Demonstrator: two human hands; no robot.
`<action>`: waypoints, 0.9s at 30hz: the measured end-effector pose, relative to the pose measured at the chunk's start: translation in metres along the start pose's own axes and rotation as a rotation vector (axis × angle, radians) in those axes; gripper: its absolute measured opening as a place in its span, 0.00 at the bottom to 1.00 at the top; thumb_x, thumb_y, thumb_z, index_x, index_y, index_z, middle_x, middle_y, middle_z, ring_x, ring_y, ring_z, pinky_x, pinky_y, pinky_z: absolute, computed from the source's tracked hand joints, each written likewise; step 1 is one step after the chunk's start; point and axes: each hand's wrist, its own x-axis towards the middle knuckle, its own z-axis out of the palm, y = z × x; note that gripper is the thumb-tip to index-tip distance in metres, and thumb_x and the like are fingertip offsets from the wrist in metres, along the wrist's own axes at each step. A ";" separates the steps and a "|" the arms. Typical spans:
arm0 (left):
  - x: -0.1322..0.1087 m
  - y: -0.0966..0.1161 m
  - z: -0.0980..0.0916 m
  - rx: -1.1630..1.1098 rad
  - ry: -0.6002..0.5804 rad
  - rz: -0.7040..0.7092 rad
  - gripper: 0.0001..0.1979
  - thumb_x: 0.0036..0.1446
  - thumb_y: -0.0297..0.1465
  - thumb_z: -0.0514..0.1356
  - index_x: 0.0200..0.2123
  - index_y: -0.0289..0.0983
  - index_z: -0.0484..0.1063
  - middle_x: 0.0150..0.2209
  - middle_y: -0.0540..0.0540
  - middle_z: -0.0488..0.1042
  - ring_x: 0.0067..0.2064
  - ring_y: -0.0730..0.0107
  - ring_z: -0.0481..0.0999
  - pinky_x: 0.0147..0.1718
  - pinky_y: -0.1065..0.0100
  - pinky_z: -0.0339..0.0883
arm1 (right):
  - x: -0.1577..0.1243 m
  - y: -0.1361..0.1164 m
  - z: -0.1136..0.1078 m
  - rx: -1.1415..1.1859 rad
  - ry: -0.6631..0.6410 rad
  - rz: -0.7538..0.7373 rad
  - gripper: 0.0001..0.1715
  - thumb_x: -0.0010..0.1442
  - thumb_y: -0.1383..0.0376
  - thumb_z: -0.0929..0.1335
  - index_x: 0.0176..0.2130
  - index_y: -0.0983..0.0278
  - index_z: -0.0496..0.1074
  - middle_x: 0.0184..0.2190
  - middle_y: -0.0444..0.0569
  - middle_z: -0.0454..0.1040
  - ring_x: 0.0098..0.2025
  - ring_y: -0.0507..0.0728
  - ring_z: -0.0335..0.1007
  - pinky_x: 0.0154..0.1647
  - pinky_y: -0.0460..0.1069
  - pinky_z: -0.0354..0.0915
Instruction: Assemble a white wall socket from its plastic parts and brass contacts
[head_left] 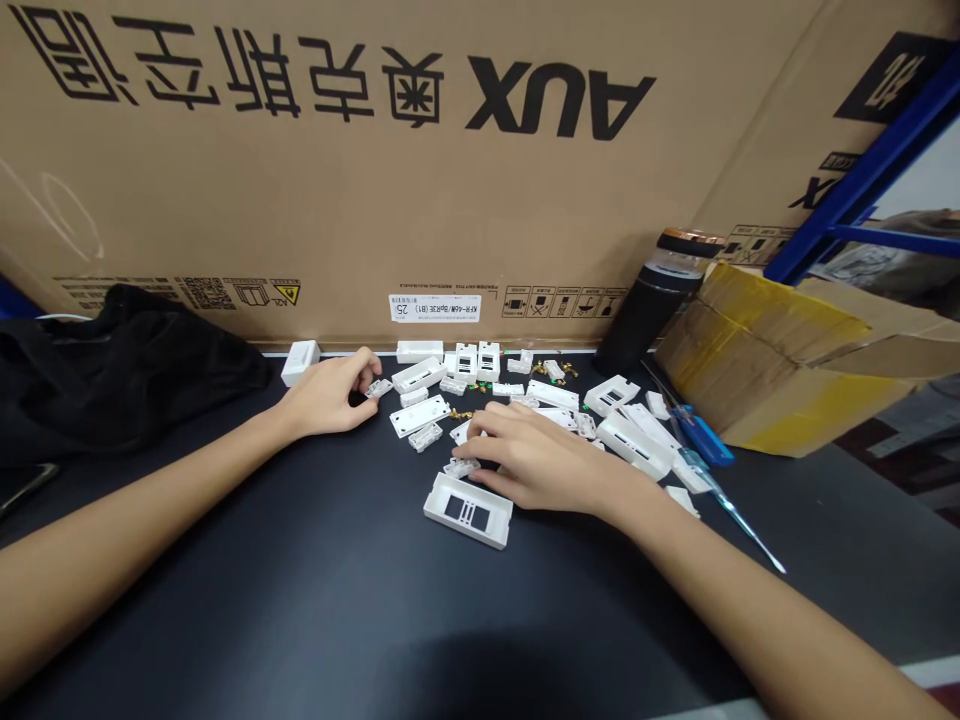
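Observation:
My left hand [330,392] reaches to the far edge of the parts pile, its thumb and curled fingers closed round a small white plastic part [380,388]. In the middle, my right hand [525,455] has its fingers bent down over another small white plastic insert [460,467], gripping it near the tabletop. Just in front of that hand lies a white rectangular housing [469,511], open side up, with dark rectangular openings. Between the hands are a flat white cover plate [420,416] and a small slotted white piece [425,437]. The right fingers partly hide some parts.
White housings [634,446] and small brass pieces [555,370] are scattered behind and right. A screwdriver [739,520], a blue-handled tool [703,436], a black bottle [649,310] and an open carton [795,360] stand right. A black bag [127,370] lies left; a large cardboard box [375,200] walls the back.

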 end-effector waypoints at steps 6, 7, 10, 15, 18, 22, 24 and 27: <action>-0.005 0.006 -0.005 -0.074 -0.052 0.136 0.16 0.55 0.37 0.59 0.45 0.40 0.63 0.34 0.49 0.74 0.33 0.65 0.74 0.35 0.64 0.65 | -0.002 0.003 -0.005 0.060 -0.027 0.029 0.06 0.67 0.65 0.70 0.44 0.65 0.77 0.41 0.51 0.75 0.44 0.59 0.69 0.47 0.56 0.63; -0.006 0.007 -0.006 -0.093 -0.059 0.172 0.15 0.55 0.37 0.60 0.45 0.39 0.64 0.34 0.49 0.73 0.33 0.65 0.73 0.35 0.64 0.65 | -0.004 0.004 -0.007 0.069 -0.035 0.035 0.06 0.66 0.65 0.71 0.43 0.65 0.76 0.41 0.51 0.76 0.45 0.59 0.69 0.47 0.56 0.63; -0.006 0.006 -0.006 -0.141 -0.073 0.271 0.15 0.57 0.37 0.61 0.45 0.39 0.65 0.35 0.49 0.73 0.34 0.66 0.73 0.36 0.65 0.67 | -0.007 0.007 -0.011 0.112 -0.069 0.051 0.08 0.64 0.65 0.73 0.44 0.64 0.76 0.41 0.49 0.77 0.46 0.59 0.70 0.49 0.56 0.62; -0.005 0.001 -0.003 -0.150 -0.058 0.383 0.12 0.61 0.35 0.60 0.47 0.38 0.67 0.36 0.47 0.73 0.35 0.66 0.73 0.38 0.64 0.68 | -0.011 0.012 -0.014 0.174 -0.111 0.063 0.08 0.63 0.62 0.72 0.43 0.63 0.76 0.39 0.48 0.77 0.43 0.58 0.71 0.48 0.55 0.62; -0.002 0.004 0.000 -0.107 0.100 0.409 0.09 0.67 0.34 0.53 0.45 0.37 0.68 0.34 0.46 0.72 0.34 0.64 0.71 0.37 0.61 0.66 | -0.010 0.015 -0.014 0.144 -0.074 0.077 0.09 0.68 0.64 0.67 0.44 0.63 0.76 0.39 0.49 0.77 0.44 0.58 0.71 0.48 0.55 0.63; 0.002 0.016 0.003 -0.068 0.163 0.444 0.13 0.71 0.35 0.49 0.48 0.36 0.69 0.41 0.42 0.75 0.42 0.58 0.73 0.44 0.56 0.67 | -0.009 0.026 -0.009 -0.024 0.015 0.177 0.17 0.72 0.65 0.61 0.53 0.65 0.75 0.47 0.56 0.76 0.49 0.62 0.70 0.53 0.58 0.65; 0.003 0.021 0.004 -0.055 0.117 0.452 0.14 0.72 0.35 0.49 0.51 0.37 0.70 0.47 0.41 0.76 0.48 0.56 0.73 0.50 0.53 0.66 | -0.009 0.033 -0.006 -0.095 0.049 0.237 0.20 0.72 0.65 0.61 0.58 0.67 0.73 0.55 0.59 0.74 0.55 0.65 0.68 0.57 0.61 0.65; 0.003 0.022 0.005 -0.052 0.093 0.403 0.16 0.73 0.37 0.47 0.53 0.38 0.70 0.51 0.41 0.76 0.53 0.54 0.73 0.54 0.52 0.65 | -0.012 0.045 0.000 -0.143 0.041 0.322 0.23 0.73 0.65 0.60 0.61 0.69 0.71 0.60 0.61 0.72 0.60 0.67 0.66 0.62 0.63 0.63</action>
